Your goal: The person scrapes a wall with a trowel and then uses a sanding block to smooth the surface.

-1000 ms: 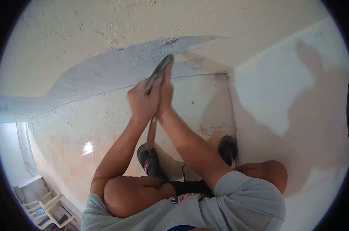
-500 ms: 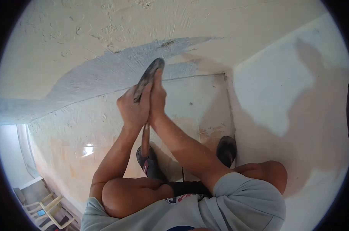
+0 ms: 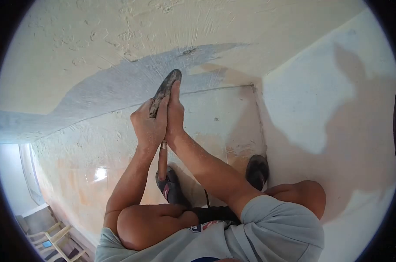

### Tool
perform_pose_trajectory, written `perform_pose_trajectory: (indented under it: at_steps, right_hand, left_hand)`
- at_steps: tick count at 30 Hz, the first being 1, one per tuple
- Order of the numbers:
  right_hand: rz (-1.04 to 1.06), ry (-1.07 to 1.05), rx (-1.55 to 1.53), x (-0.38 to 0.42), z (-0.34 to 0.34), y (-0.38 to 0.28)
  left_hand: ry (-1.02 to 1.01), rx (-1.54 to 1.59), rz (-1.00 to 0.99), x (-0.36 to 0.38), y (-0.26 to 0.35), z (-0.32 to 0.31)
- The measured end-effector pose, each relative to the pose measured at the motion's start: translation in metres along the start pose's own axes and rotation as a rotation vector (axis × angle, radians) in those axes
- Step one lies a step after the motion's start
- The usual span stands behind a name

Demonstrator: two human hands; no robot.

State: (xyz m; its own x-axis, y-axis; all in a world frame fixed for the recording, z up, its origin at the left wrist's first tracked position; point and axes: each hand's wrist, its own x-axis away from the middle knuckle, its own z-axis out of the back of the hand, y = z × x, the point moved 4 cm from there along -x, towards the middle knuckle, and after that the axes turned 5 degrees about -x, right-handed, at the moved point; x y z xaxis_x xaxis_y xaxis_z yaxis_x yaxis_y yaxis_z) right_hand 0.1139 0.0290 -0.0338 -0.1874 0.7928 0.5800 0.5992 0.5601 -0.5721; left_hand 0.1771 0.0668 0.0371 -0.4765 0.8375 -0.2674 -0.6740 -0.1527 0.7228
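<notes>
Both my hands are closed on a trowel (image 3: 167, 89) with a dark, smeared, round-ended blade. My left hand (image 3: 147, 124) grips the blade from the left side. Against its right edge lies my right hand (image 3: 175, 111), thumb stretched up along the metal. The wooden handle (image 3: 163, 163) sticks out below my wrists, pointing back toward me. The blade's tip overlaps a grey patch (image 3: 106, 87) low on the cream wall (image 3: 93, 26), whose surface is rough with scrapes and pits around the patch.
Below the wall lies a pale, stained, shiny floor (image 3: 202, 109), with my two dark shoes (image 3: 174, 187) on it. A second wall (image 3: 298, 96) rises at the right and carries my shadow. At the lower left stands a cream plastic chair (image 3: 58, 236).
My hands and the trowel have moved slightly left and down in view, still in the same grip. The blade tip has dropped a little.
</notes>
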Motion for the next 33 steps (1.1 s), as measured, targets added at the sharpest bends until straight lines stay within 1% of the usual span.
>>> perform_pose_trajectory:
  at_steps: [1,2,4,5,6,8,9,11,12,14,16,18,19,21,22,26,28,29,31,33]
  right_hand:
    - [0.032,0.008,0.009,0.001,0.003,-0.004]
    - [0.029,0.066,-0.023,-0.008,0.008,-0.01]
    - [0.05,0.063,-0.095,-0.019,0.021,-0.054]
    - [0.041,-0.433,-0.439,-0.071,0.043,-0.043]
    - [0.04,-0.431,-0.425,-0.069,0.043,-0.048]
    - [0.145,-0.126,-0.324,-0.048,0.044,-0.068]
    - [0.153,0.039,-0.205,-0.025,0.036,-0.076]
    - [0.127,0.026,-0.186,-0.028,0.029,-0.053]
    - [0.067,0.048,-0.093,-0.018,0.023,-0.044]
    - [0.046,0.035,-0.033,-0.006,0.011,-0.018]
    - [0.035,-0.008,-0.074,0.0,0.006,-0.005]
    - [0.051,0.03,-0.104,-0.005,0.01,0.0]
    - [0.061,0.106,0.022,-0.013,0.015,-0.014]
    - [0.107,-0.087,-0.143,-0.035,0.025,-0.052]
    - [0.112,-0.059,-0.245,-0.016,0.016,-0.079]
    - [0.194,0.002,-0.214,-0.016,0.021,-0.081]
    - [0.02,0.067,-0.156,-0.008,0.015,-0.055]
    - [0.084,0.041,0.019,-0.004,0.012,-0.046]
    - [0.038,-0.04,-0.109,-0.002,0.002,-0.014]
    - [0.003,-0.066,-0.098,0.003,0.006,-0.006]
  left_hand:
    - [-0.008,0.002,-0.013,0.001,0.004,-0.002]
    - [0.023,0.051,-0.09,-0.003,0.01,-0.013]
    - [-0.022,0.093,-0.264,-0.025,0.044,-0.043]
    - [-0.081,0.102,-0.308,-0.033,0.051,-0.063]
    - [-0.076,0.112,-0.3,-0.032,0.052,-0.064]
    - [-0.156,0.144,-0.214,-0.027,0.056,-0.069]
    - [-0.157,0.145,-0.221,-0.026,0.055,-0.066]
    - [-0.113,0.073,-0.175,-0.021,0.042,-0.05]
    - [-0.085,0.117,-0.099,-0.016,0.037,-0.037]
    - [-0.067,0.008,0.006,-0.006,0.013,-0.016]
    - [-0.036,0.018,0.017,0.001,0.002,-0.009]
    - [-0.043,-0.019,0.006,0.002,0.001,-0.009]
    - [-0.03,0.047,0.009,-0.004,0.015,-0.016]
    - [-0.123,-0.001,-0.105,-0.028,0.051,-0.045]
    - [-0.093,0.064,-0.249,-0.033,0.06,-0.054]
    - [-0.13,0.169,-0.203,-0.026,0.058,-0.055]
    - [-0.098,0.034,-0.12,-0.021,0.041,-0.038]
    - [-0.07,0.037,-0.071,-0.015,0.03,-0.027]
    - [-0.026,0.058,-0.009,-0.003,0.011,-0.009]
    - [-0.064,0.002,0.029,0.001,0.008,-0.007]
